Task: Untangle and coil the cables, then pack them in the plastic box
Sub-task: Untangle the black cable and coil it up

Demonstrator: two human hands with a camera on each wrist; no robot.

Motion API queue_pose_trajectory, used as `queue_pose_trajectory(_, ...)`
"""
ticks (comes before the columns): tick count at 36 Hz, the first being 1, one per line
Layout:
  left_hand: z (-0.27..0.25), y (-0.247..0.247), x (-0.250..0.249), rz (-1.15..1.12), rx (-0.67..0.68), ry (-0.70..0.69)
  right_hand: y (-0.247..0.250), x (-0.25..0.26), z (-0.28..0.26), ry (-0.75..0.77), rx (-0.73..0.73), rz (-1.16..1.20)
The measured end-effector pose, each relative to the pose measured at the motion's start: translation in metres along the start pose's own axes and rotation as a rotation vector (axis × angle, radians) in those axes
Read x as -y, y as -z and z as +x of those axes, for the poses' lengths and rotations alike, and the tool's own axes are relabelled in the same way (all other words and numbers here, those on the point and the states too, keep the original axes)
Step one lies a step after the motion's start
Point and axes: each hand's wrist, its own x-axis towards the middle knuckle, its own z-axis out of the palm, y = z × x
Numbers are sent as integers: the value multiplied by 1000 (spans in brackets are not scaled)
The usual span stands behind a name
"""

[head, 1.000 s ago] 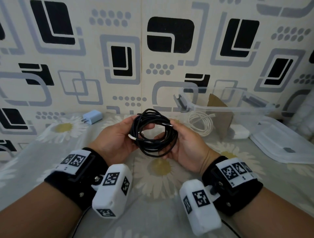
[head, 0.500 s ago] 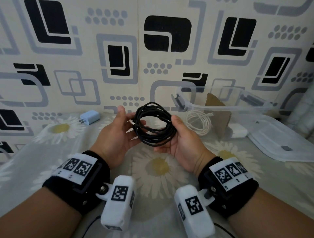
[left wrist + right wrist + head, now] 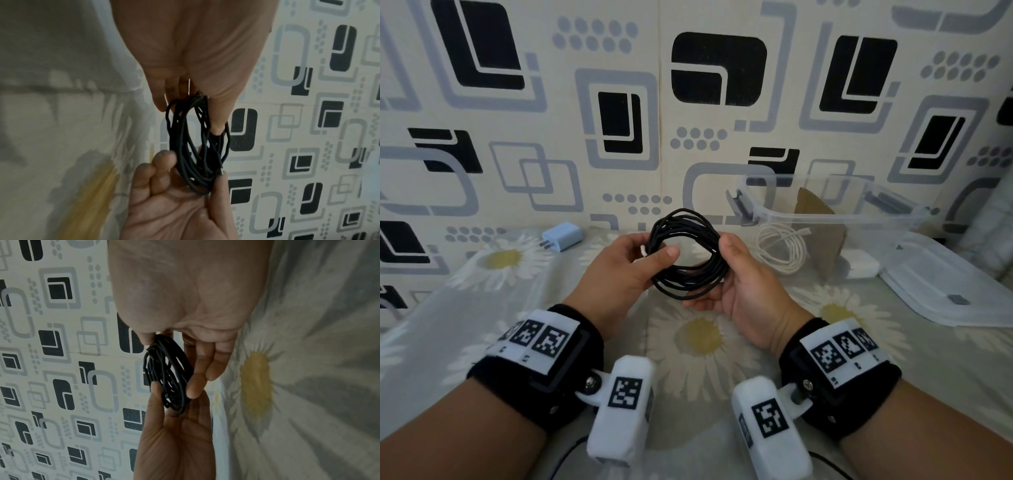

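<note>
A black cable (image 3: 688,255) wound into a loose coil hangs in the air between both hands, above the flowered sheet. My left hand (image 3: 654,255) pinches the coil's left side, thumb on top, near a small white connector end. My right hand (image 3: 722,274) holds the right side, thumb over the strands and fingers cupped underneath. The left wrist view shows the coil (image 3: 197,142) edge-on between both hands. In the right wrist view the coil (image 3: 164,376) looks the same. The clear plastic box (image 3: 774,214) stands open at the back right with a coiled white cable (image 3: 784,246) inside.
A brown cardboard piece (image 3: 822,236) and a white charger block (image 3: 859,265) also sit in the box. Its clear lid (image 3: 945,287) lies flat to the right. A pale blue plug adapter (image 3: 561,236) lies at the back left by the patterned wall.
Half a second ago my left hand had let go with fingers spread while the right held the coil. Now the left thumb and fingers pinch the coil again.
</note>
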Motion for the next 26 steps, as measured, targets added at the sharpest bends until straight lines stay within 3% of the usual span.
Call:
queue_pose_trajectory(13,-1,4,-3,-115,32,41,3,1,-1,-42,50,6)
queue_pose_trajectory(20,-1,2,-3,-213,46,69,4,-4,3,-69,-37,-146)
queue_pose_trajectory(26,0,-3,-2,-364,72,90,3,-3,1,-64,-34,-126)
